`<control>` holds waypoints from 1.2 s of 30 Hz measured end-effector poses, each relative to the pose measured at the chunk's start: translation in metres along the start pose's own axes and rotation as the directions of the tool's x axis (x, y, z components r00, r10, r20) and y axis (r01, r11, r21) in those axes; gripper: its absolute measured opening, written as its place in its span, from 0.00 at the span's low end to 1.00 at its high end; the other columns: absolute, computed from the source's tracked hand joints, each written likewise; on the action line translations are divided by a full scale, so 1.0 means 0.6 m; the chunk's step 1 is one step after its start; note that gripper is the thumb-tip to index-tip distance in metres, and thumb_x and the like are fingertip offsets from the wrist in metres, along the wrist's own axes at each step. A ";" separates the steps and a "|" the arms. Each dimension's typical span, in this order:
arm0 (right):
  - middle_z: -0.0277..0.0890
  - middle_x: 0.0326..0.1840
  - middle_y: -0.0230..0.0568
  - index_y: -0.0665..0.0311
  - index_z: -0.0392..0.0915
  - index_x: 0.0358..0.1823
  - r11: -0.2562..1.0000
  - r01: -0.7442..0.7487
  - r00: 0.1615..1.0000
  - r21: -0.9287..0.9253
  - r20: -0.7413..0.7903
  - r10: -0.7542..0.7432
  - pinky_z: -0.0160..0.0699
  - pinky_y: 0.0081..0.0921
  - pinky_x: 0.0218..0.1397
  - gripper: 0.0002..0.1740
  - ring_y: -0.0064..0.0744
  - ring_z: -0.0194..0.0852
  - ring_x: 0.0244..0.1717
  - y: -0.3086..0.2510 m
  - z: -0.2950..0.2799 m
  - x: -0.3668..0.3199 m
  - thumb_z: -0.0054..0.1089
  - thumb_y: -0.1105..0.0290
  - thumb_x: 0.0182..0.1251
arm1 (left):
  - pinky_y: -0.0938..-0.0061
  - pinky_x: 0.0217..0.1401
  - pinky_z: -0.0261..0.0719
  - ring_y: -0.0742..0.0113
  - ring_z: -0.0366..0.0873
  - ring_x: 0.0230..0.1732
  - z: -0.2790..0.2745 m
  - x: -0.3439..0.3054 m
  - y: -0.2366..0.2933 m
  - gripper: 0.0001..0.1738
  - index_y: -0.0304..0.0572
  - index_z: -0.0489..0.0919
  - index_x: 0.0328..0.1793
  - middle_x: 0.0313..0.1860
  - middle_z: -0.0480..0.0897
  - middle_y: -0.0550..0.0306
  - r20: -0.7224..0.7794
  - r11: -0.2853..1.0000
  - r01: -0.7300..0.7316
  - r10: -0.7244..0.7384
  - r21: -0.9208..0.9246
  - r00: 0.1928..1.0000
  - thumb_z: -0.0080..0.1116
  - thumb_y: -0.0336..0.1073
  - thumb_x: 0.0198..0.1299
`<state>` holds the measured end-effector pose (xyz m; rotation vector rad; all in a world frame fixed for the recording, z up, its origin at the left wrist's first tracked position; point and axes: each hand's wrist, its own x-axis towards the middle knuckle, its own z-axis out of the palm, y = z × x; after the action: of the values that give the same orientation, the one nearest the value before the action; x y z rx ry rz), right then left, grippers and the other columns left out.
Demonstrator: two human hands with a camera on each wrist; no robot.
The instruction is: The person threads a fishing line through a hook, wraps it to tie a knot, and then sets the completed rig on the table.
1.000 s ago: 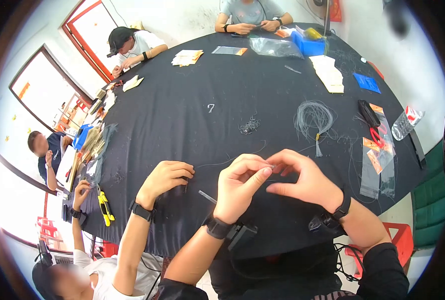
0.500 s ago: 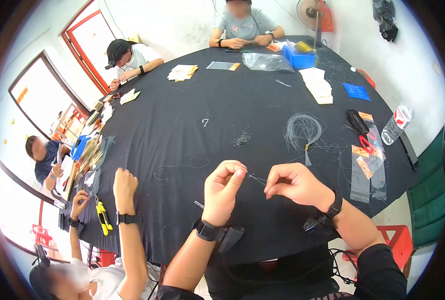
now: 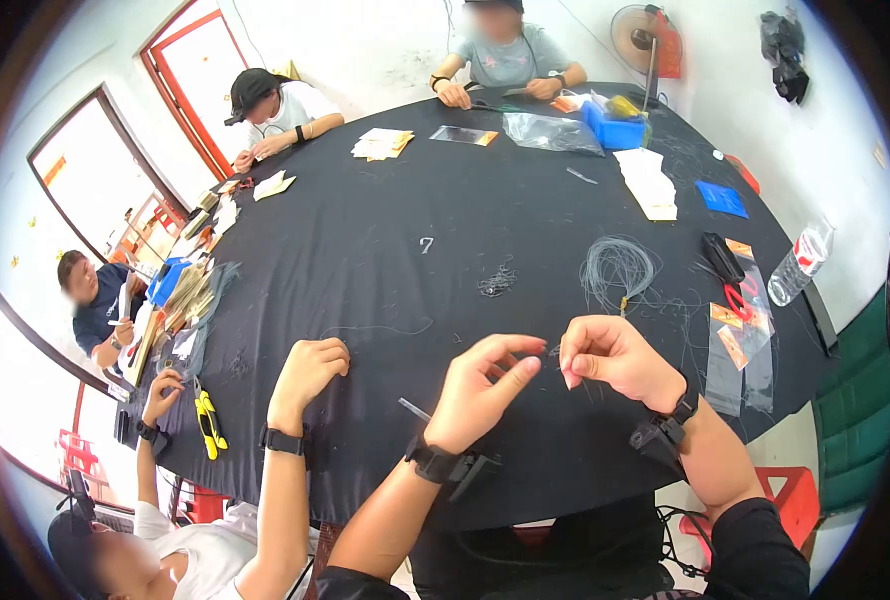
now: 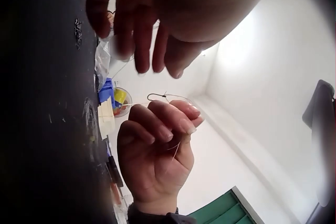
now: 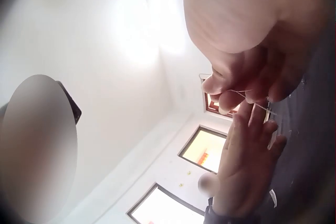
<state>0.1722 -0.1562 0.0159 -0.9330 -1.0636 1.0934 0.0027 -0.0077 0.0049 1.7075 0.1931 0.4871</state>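
My right hand (image 3: 620,360) pinches a thin fishing line between thumb and fingertips above the black table. A small dark fish hook (image 4: 152,97) on pale line (image 4: 181,98) stands out past these fingers in the left wrist view. Close by on the left, my left hand (image 3: 485,390) is held with fingers loosely extended and thumb apart, with nothing seen between them. In the right wrist view the left hand (image 5: 247,155) lies just below the right fingers, where the line (image 5: 254,103) crosses in front of its fingertips.
On the black table (image 3: 365,240) lie a pile of hooks (image 3: 497,280), a coil of line (image 3: 615,270), scissors (image 3: 737,298), plastic packets (image 3: 725,390) and a water bottle (image 3: 803,262). A neighbour's hand (image 3: 310,375) is to the left, near yellow pliers (image 3: 208,420).
My hands were together, then drew apart with line stretched between them. Now the left hand has let go and its fingers have opened, while the right still pinches the line.
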 end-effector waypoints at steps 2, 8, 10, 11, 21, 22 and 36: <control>0.79 0.35 0.33 0.66 0.79 0.40 1.000 -0.007 1.000 -0.004 0.019 0.007 0.79 0.20 0.44 0.04 0.22 0.80 0.38 0.005 0.004 0.000 0.62 0.72 0.72 | 0.83 0.43 0.75 0.82 0.76 0.39 0.003 -0.004 0.008 0.13 0.37 0.83 0.55 0.45 0.84 0.63 0.052 0.995 0.090 -0.091 0.033 0.994 0.62 0.34 0.69; 0.78 0.35 0.33 0.66 0.80 0.41 1.000 0.000 1.000 0.024 -0.021 0.001 0.79 0.20 0.44 0.05 0.22 0.79 0.37 0.011 -0.003 0.000 0.61 0.71 0.72 | 0.81 0.44 0.76 0.81 0.77 0.39 0.003 -0.006 -0.010 0.10 0.34 0.84 0.47 0.39 0.85 0.63 0.037 0.995 0.087 -0.086 -0.039 0.996 0.62 0.35 0.69; 0.77 0.35 0.32 0.66 0.80 0.41 0.997 0.034 0.998 0.069 -0.057 -0.030 0.78 0.20 0.43 0.07 0.21 0.78 0.36 0.013 -0.010 0.000 0.61 0.69 0.73 | 0.81 0.45 0.76 0.80 0.78 0.40 0.002 -0.005 -0.006 0.10 0.34 0.84 0.46 0.39 0.85 0.63 0.027 0.993 0.082 -0.080 -0.082 0.996 0.61 0.35 0.70; 0.77 0.34 0.32 0.66 0.80 0.41 0.993 0.060 0.996 0.100 -0.077 -0.053 0.78 0.20 0.43 0.07 0.21 0.77 0.35 0.014 -0.013 0.001 0.61 0.68 0.73 | 0.80 0.45 0.76 0.79 0.78 0.40 0.001 -0.005 -0.004 0.10 0.35 0.84 0.46 0.39 0.85 0.63 0.024 0.993 0.075 -0.073 -0.096 0.997 0.61 0.35 0.70; 0.74 0.30 0.31 0.64 0.79 0.43 0.955 0.162 0.963 0.249 -0.252 -0.098 0.72 0.22 0.40 0.07 0.22 0.71 0.32 -0.004 -0.029 0.001 0.58 0.68 0.75 | 0.81 0.46 0.76 0.80 0.77 0.40 0.003 -0.005 -0.002 0.09 0.36 0.85 0.45 0.38 0.86 0.63 0.005 0.982 0.112 -0.113 -0.153 0.994 0.61 0.36 0.70; 0.75 0.30 0.31 0.65 0.79 0.43 0.957 0.155 0.961 0.245 -0.262 -0.088 0.72 0.22 0.40 0.07 0.21 0.71 0.31 -0.003 -0.029 0.000 0.58 0.68 0.75 | 0.81 0.46 0.76 0.80 0.77 0.40 0.003 -0.005 -0.002 0.10 0.36 0.85 0.45 0.38 0.86 0.63 0.004 0.982 0.115 -0.116 -0.149 0.993 0.62 0.36 0.70; 0.82 0.29 0.31 0.68 0.85 0.38 0.879 -0.111 0.975 -0.464 -0.221 0.006 0.74 0.17 0.35 0.04 0.16 0.76 0.31 -0.006 0.039 0.005 0.66 0.74 0.67 | 0.69 0.62 0.74 0.68 0.79 0.53 0.020 -0.004 -0.015 0.08 0.37 0.83 0.43 0.53 0.84 0.51 -0.022 0.862 -0.019 0.009 -0.506 1.000 0.59 0.34 0.70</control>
<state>0.1506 -0.1524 0.0256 -1.4505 -1.1506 0.7640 0.0067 -0.0178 -0.0062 1.1867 0.0565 0.5121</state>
